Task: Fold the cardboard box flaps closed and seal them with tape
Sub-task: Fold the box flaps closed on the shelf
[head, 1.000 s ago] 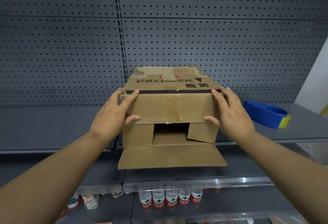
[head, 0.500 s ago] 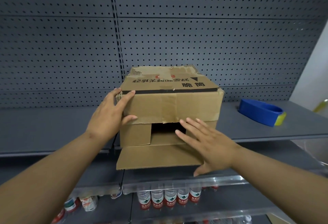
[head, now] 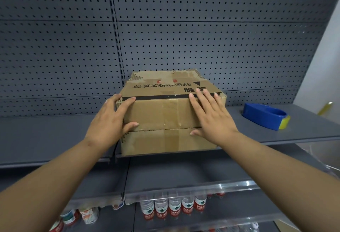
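Observation:
A brown cardboard box (head: 161,116) with black print and a black stripe lies on its side on the grey shelf (head: 46,136). Its front flaps are folded shut and meet along a horizontal seam. My left hand (head: 112,117) grips the box's left front corner, thumb on the seam. My right hand (head: 211,116) lies flat with spread fingers on the right of the front face, pressing both flaps. A blue tape dispenser (head: 265,116) with a yellowish roll rests on the shelf to the right of the box, apart from both hands.
A grey pegboard wall (head: 165,29) stands right behind the box. Below the shelf, a lower shelf carries water bottles (head: 173,208) behind a clear plastic rail and small cups (head: 88,215) at the left. A white wall (head: 327,57) borders the right side.
The bottom flap that hung open has been lifted shut against the box front. My right hand moved from under that flap up onto the front face. My left hand stayed on the left corner.

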